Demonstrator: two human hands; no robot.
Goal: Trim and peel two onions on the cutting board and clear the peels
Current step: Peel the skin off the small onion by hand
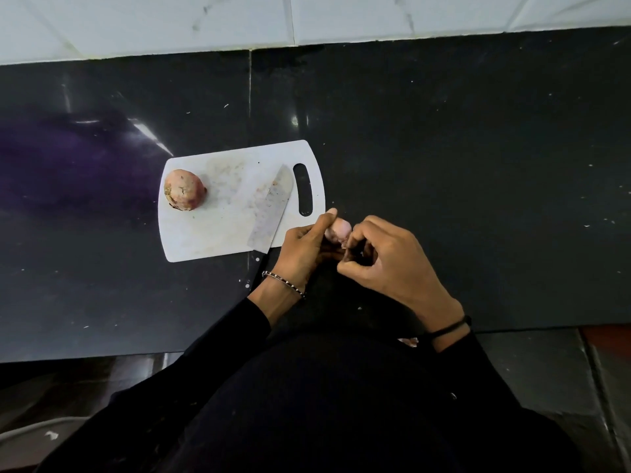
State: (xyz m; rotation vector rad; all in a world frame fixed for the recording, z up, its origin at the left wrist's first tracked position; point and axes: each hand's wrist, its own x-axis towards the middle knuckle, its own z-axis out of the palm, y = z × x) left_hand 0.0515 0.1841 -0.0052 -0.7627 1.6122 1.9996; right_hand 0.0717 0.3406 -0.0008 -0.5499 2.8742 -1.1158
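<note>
Left hand: we see the left hand (pixel 304 247) curled round a pale pink onion (pixel 338 229), thumb raised beside its top; it holds the onion just off the right end of the board (pixel 218 237)
Right hand: the right hand (pixel 386 261) faces the left, fingers bent, forefinger and thumb pinching at the onion's near end; we cannot tell whether they hold skin or flesh
Onion: mostly hidden between the two hands; only a smooth pinkish patch shows; it is over the desk (pixel 461 148), not on the board
Second onion (pixel 184 190): sits on the left end of the board; skin still on, dry and brownish-pink; well apart from both hands
Knife (pixel 271 206): lies flat on the board, untouched; blade runs diagonally from near the handle slot to the board's near edge, just beside the left hand; its handle is dark against the desk and hard to make out
Board: white, slot at its right end; faint stains across the middle
Desk: black and glossy, dotted with pale specks; a pale tiled wall (pixel 307 15) behind it
Wrists: a thin beaded bracelet (pixel 283 284) on the left; a dark band (pixel 447 331) on the right; black sleeves on both
Scrap (pixel 408 341): a small pinkish bit by the right wrist; we cannot tell what it is
</note>
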